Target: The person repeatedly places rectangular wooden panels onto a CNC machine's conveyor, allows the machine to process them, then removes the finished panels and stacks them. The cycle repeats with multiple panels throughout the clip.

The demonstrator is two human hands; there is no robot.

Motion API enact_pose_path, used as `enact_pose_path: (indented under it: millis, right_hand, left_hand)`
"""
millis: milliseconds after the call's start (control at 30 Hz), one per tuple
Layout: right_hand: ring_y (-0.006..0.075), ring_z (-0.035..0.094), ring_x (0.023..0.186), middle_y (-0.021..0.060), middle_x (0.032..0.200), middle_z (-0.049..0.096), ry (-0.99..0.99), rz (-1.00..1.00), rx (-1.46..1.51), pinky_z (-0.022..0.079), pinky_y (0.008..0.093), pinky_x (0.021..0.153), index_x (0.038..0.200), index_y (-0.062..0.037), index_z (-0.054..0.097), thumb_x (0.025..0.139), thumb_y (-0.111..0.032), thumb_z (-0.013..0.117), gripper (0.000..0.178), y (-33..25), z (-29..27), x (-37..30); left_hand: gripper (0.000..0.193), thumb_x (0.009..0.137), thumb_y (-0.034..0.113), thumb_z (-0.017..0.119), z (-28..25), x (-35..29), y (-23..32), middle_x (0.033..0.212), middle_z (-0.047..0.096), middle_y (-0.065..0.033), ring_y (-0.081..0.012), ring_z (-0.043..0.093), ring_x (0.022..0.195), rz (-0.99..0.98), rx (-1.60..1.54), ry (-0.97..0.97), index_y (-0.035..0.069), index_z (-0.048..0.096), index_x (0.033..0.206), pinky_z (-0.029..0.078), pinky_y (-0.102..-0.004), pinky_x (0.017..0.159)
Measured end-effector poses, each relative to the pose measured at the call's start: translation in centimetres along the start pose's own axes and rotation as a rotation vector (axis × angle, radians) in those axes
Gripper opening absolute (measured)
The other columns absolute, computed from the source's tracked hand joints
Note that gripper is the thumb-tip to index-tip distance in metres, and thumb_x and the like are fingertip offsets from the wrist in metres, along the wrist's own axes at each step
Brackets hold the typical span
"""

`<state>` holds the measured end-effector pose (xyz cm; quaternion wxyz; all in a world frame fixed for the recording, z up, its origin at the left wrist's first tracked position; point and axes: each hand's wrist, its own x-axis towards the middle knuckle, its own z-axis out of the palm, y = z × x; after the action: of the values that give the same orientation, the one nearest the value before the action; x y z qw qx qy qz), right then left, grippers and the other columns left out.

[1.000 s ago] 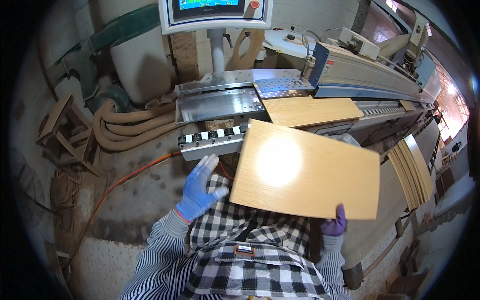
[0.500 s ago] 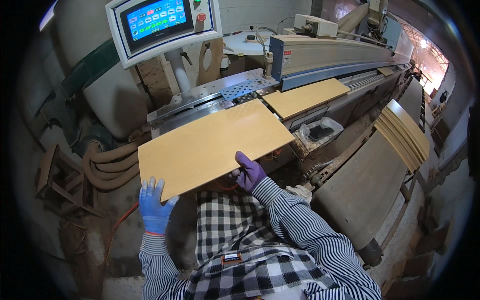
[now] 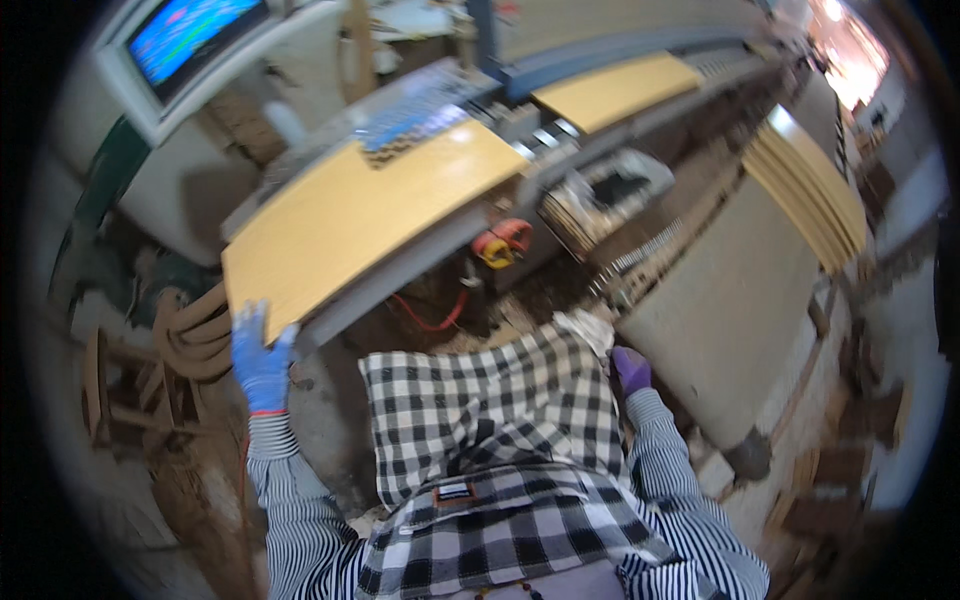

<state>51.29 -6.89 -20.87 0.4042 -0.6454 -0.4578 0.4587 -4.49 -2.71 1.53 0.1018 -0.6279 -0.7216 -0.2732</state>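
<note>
A pale yellow, wood-coloured panel [image 3: 350, 220] lies at a slant on the bed of a long machine, its far end beside a perforated blue plate [image 3: 410, 125]. My left hand [image 3: 262, 370], in a blue glove, grips the panel's near left corner, fingers over the edge and thumb along its side. Away from the panel, my right hand [image 3: 630, 370] in a purple glove hangs low beside a white rag [image 3: 588, 330] and the edge of a grey belt [image 3: 735, 300]. Its fingers are blurred and partly hidden. Farther along the machine lies a second panel [image 3: 620, 90].
Several similar panels [image 3: 805, 190] are stacked on the belt at the right. A plastic-lined box [image 3: 610, 195] sits beneath the machine's front, near a red and yellow coil [image 3: 502, 243]. Left are a lit screen [image 3: 195, 35], thick hoses [image 3: 195, 330] and a wooden stool [image 3: 140, 390].
The near panel has come down onto the machine bed, shifting left in view. My right hand has let go of it and moved right and down. The view has tilted and blurred.
</note>
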Motion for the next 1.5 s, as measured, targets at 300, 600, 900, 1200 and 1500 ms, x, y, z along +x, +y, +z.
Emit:
enact_pose_path:
  millis: [300, 600, 900, 1200, 1500]
  right_hand:
    - [0.0220, 0.052, 0.054, 0.0059, 0.075, 0.058, 0.292, 0.888, 0.679, 0.042, 0.0350, 0.051, 0.089, -0.0125, 0.058, 0.089, -0.027, 0.055, 0.015, 14.7, 2.4, 6.6]
    - [0.0247, 0.053, 0.066, 0.0091, 0.085, 0.057, 0.160, 0.708, 0.518, 0.042, 0.0365, 0.060, 0.099, -0.0122, 0.056, 0.089, -0.024, 0.051, 0.016, 13.0, 4.7, 9.9]
    - [0.0274, 0.054, 0.078, 0.0123, 0.094, 0.057, -0.057, 0.023, -0.380, 0.043, 0.0380, 0.070, 0.108, -0.0118, 0.053, 0.090, -0.021, 0.047, 0.021, 11.9, 3.0, 9.1]
    - [0.0301, 0.055, 0.090, 0.0155, 0.103, 0.056, -0.476, -0.793, -0.696, 0.044, 0.0396, 0.080, 0.118, -0.0115, 0.051, 0.091, -0.018, 0.043, 0.029, 13.1, 5.8, 14.0]
    - [0.0221, 0.025, 0.141, 0.0072, 0.154, 0.024, -0.635, -0.721, -0.854, 0.018, 0.0317, 0.118, 0.148, -0.0143, 0.024, 0.095, -0.003, 0.023, 0.054, 5.6, 3.3, 11.6]
  left_hand:
    - [0.050, 0.089, 0.015, 0.058, -1.1, 1.2, -2.8, 0.144, 0.041, -0.0148, -0.0277, 0.035, 0.135, 0.050, 0.022, -0.153, 0.006, 0.046, 0.137, 0.025, -0.0386, 0.112]
    - [0.050, 0.090, 0.012, 0.054, -2.0, 1.3, -2.2, 0.147, 0.038, -0.0141, -0.0257, 0.033, 0.137, 0.023, -0.009, -0.190, 0.004, 0.045, 0.138, 0.022, -0.0383, 0.113]
    - [0.051, 0.091, 0.020, 0.056, -2.3, 1.1, -1.3, 0.146, 0.038, -0.0141, -0.0260, 0.033, 0.136, 0.016, -0.056, -0.204, 0.003, 0.044, 0.138, 0.023, -0.0377, 0.113]
    - [0.056, 0.084, 0.018, 0.065, -2.6, 1.3, -1.3, 0.144, 0.041, -0.0149, -0.0282, 0.035, 0.135, -0.026, -0.031, -0.182, 0.004, 0.048, 0.136, 0.026, -0.0385, 0.112]
    - [0.058, 0.081, 0.010, 0.068, -3.5, -2.3, -4.6, 0.144, 0.041, -0.0147, -0.0300, 0.032, 0.136, -0.183, -0.105, -0.131, 0.005, 0.047, 0.136, 0.026, -0.0390, 0.112]
